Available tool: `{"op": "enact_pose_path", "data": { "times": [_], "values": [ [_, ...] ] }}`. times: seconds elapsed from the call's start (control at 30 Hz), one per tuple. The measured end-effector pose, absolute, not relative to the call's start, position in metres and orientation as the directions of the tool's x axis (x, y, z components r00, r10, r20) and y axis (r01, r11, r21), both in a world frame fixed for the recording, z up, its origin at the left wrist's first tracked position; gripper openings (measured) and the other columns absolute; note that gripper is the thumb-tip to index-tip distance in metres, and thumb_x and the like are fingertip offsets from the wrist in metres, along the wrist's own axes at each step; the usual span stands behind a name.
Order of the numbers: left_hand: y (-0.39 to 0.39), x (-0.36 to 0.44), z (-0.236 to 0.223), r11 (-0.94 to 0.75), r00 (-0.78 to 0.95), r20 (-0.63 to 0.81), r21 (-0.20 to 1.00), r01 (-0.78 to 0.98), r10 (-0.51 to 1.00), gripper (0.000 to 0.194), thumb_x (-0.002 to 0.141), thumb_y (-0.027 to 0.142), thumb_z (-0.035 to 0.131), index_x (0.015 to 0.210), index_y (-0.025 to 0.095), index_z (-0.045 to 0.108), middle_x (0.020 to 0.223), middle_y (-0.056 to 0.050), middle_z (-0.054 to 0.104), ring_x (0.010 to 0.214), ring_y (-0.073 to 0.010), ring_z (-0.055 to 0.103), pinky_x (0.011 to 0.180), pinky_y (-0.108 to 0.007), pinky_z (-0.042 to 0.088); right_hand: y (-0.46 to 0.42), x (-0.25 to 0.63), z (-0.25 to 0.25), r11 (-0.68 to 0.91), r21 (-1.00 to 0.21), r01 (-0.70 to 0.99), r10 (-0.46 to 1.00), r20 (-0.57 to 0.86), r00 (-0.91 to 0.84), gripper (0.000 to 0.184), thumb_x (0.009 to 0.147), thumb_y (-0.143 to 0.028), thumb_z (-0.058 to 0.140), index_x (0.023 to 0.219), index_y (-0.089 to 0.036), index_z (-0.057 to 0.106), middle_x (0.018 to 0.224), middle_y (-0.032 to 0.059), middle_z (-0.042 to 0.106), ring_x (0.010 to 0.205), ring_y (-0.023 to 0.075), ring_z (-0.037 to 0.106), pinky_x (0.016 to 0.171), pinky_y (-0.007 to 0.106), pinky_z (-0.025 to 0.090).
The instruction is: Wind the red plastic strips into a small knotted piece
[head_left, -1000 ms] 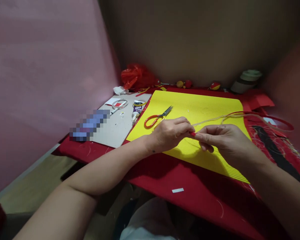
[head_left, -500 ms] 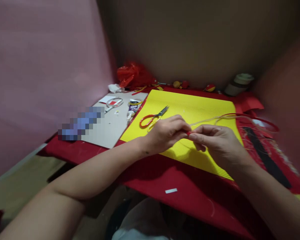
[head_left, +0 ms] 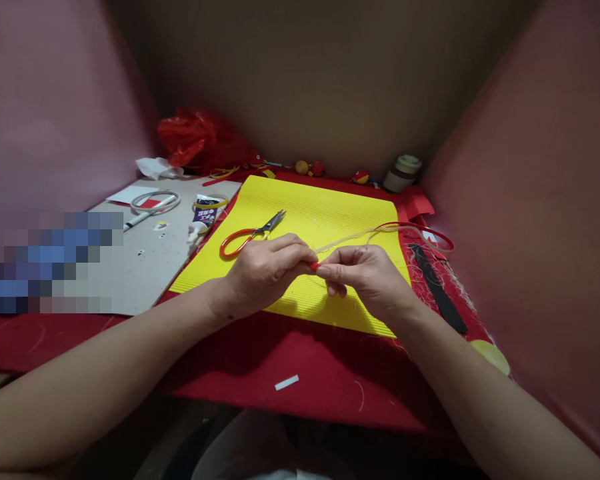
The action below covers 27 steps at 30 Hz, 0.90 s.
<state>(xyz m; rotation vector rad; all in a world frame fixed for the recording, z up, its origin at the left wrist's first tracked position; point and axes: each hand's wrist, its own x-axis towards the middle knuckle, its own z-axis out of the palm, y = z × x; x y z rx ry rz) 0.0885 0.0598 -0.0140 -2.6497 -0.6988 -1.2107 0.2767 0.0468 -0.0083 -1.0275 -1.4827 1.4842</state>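
My left hand (head_left: 273,270) and my right hand (head_left: 363,275) meet above a yellow ribbed sheet (head_left: 330,207). Fingertips of both pinch a small red piece (head_left: 313,265), mostly hidden by the fingers, so its kind cannot be made out. From behind the fingers a pale thin strip (head_left: 347,237) runs off to the right, where it loops together with a red strip (head_left: 440,239). Just beyond my left hand lie scissors (head_left: 260,233) with a red handle, their blades pointing away; the hand covers part of them.
On the left, a grey board (head_left: 173,267) carries a clear ring (head_left: 155,201), a marker (head_left: 143,217) and a purple-labelled tube (head_left: 205,212). A red plastic bag (head_left: 200,137) and a lidded cup (head_left: 403,173) stand behind. A black strip (head_left: 437,287) and loose threads lie right; a white slip (head_left: 287,383) lies in front.
The view has swung to the right, so everything sits further left in it. Both hands keep their pinch on the small red piece, with little visible change in their pose.
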Motion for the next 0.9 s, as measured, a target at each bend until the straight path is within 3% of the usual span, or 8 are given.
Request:
{"op": "enact_pose_path", "data": {
  "times": [0.13,0.2,0.37,0.47,0.67,0.9],
  "values": [
    [0.061,0.088,-0.017,-0.879,0.604,0.745,-0.052,0.474,0.282,0.009,0.088,0.014,0.053,0.085,0.011,0.062,0.076,-0.007,0.068,0.065,-0.0112,0.062,0.054,-0.02,0.046,0.046,0.274,-0.011,0.004,-1.0,0.008,0.944,0.001,-0.329,0.026,0.065,-0.037,0.078,0.059,-0.015,0.064,0.048,-0.0028,0.056,0.044,0.007,0.044,0.047,0.023,0.032],
    [0.06,0.089,-0.017,-0.888,0.596,0.753,-0.035,0.459,0.278,0.008,0.087,0.013,0.055,0.084,0.01,0.062,0.076,-0.007,0.067,0.064,-0.0112,0.061,0.055,-0.02,0.046,0.046,0.273,-0.013,0.009,-1.0,0.001,0.948,0.008,-0.318,0.026,0.066,-0.036,0.077,0.059,-0.015,0.064,0.048,-0.0031,0.056,0.044,0.0069,0.043,0.047,0.023,0.032],
    [0.058,0.091,-0.011,-0.881,0.505,0.729,0.31,0.356,0.461,0.004,0.084,0.017,0.061,0.086,0.014,0.064,0.076,-0.004,0.064,0.066,-0.0086,0.06,0.06,-0.017,0.049,0.048,0.276,-0.018,0.023,-0.991,-0.133,0.913,0.075,-0.401,0.018,0.071,-0.03,0.075,0.064,-0.016,0.066,0.052,-0.0029,0.059,0.046,0.0071,0.047,0.049,0.023,0.034],
    [0.057,0.091,-0.009,-0.877,0.493,0.725,0.375,0.301,0.48,0.005,0.085,0.018,0.06,0.085,0.016,0.064,0.074,-0.003,0.064,0.064,-0.008,0.059,0.057,-0.017,0.049,0.05,0.278,-0.019,0.02,-0.989,-0.145,0.891,0.083,-0.446,0.016,0.073,-0.031,0.073,0.067,-0.017,0.067,0.053,-0.0024,0.06,0.047,0.0074,0.048,0.051,0.023,0.034],
    [0.061,0.086,-0.014,-0.882,0.553,0.726,0.158,0.445,0.409,0.012,0.088,0.02,0.055,0.081,0.015,0.062,0.074,-0.004,0.069,0.067,-0.0097,0.063,0.062,-0.019,0.05,0.048,0.279,-0.012,0.053,-0.995,0.089,0.931,0.017,-0.365,0.032,0.07,-0.041,0.074,0.055,-0.015,0.062,0.047,-0.0014,0.057,0.044,0.0078,0.045,0.048,0.024,0.033],
    [0.061,0.086,-0.021,-0.857,0.643,0.703,-0.094,0.506,0.303,0.013,0.09,0.016,0.048,0.085,0.013,0.061,0.076,-0.006,0.067,0.065,-0.012,0.063,0.056,-0.021,0.047,0.041,0.269,-0.01,0.044,-0.986,0.159,0.973,0.006,-0.231,0.029,0.063,-0.039,0.079,0.06,-0.014,0.063,0.046,-0.003,0.054,0.044,0.0067,0.042,0.045,0.023,0.03]
  ]
}}
